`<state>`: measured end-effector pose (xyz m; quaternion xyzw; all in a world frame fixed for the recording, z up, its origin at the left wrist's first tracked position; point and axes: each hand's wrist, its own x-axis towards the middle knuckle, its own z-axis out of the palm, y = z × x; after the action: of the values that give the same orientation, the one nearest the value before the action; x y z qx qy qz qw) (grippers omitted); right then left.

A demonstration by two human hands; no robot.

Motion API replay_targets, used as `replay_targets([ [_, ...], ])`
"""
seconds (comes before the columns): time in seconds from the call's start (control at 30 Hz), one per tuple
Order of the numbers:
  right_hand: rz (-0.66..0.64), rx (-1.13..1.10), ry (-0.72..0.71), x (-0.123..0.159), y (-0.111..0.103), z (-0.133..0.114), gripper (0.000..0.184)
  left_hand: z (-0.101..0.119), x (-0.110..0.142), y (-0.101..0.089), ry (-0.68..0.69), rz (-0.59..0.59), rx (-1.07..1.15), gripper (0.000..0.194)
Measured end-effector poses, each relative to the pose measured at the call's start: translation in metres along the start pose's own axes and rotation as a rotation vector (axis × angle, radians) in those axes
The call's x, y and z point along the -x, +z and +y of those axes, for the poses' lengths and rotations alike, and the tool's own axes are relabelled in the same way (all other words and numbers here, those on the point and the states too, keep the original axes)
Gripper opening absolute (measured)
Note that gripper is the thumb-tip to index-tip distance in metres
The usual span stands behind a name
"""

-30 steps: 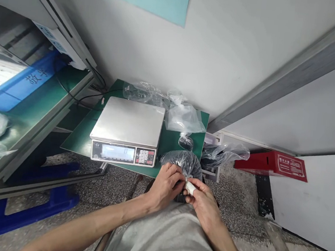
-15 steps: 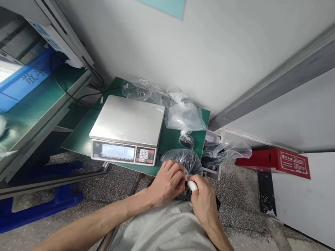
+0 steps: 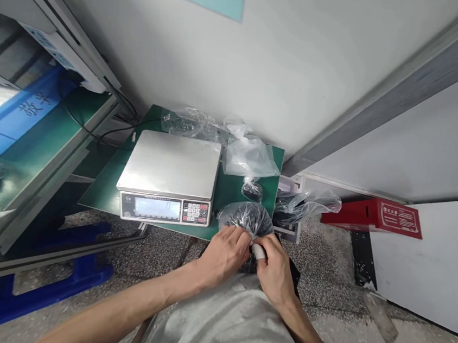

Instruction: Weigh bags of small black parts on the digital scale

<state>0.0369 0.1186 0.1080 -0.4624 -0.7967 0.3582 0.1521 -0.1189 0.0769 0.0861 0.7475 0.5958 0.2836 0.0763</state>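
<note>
A clear plastic bag (image 3: 244,214) with dark contents rests at the front edge of the green table, its gathered neck pointing toward me. My left hand (image 3: 226,250) is closed on the neck from the left, fingers curled. From the right, my right hand (image 3: 274,266) pinches the same neck; a white wrap (image 3: 259,251) covers one of its digits. Both hands nearly meet there, and their fingertips partly hide the gathered plastic. Just beyond lies a small knotted bag (image 3: 252,189) with dark contents.
A digital scale (image 3: 169,173) stands on the green table (image 3: 102,185), left of the bag. Clear bags (image 3: 251,155) lie behind it near the wall. An open drawer (image 3: 288,232) with a bag in it juts out right. A red box (image 3: 375,215) sits on the floor.
My hands have shifted slightly and drawn closer together at the bag's neck, the right hand's fingers now bent over it. The whole view has moved a little.
</note>
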Motion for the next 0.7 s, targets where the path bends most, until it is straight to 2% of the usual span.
replay_targets([
  [0.23, 0.013, 0.062, -0.035, 0.0008, 0.0011, -0.0033, 0.017, 0.0009, 0.0013, 0.0019, -0.107, 0.053, 0.244, 0.022],
  [0.43, 0.049, 0.199, -0.123, -0.0012, 0.0044, 0.0002, 0.026, 0.0006, -0.0038, 0.0010, -0.173, 0.113, 0.307, 0.022],
  [0.6, 0.058, 0.111, -0.177, 0.0033, -0.0020, -0.0031, 0.030, 0.0028, -0.0021, -0.0052, -0.113, 0.111, 0.329, 0.027],
  [0.7, 0.054, 0.129, -0.180, 0.0035, -0.0002, 0.0017, 0.031, 0.0008, -0.0016, -0.0014, -0.134, 0.107, 0.340, 0.025],
])
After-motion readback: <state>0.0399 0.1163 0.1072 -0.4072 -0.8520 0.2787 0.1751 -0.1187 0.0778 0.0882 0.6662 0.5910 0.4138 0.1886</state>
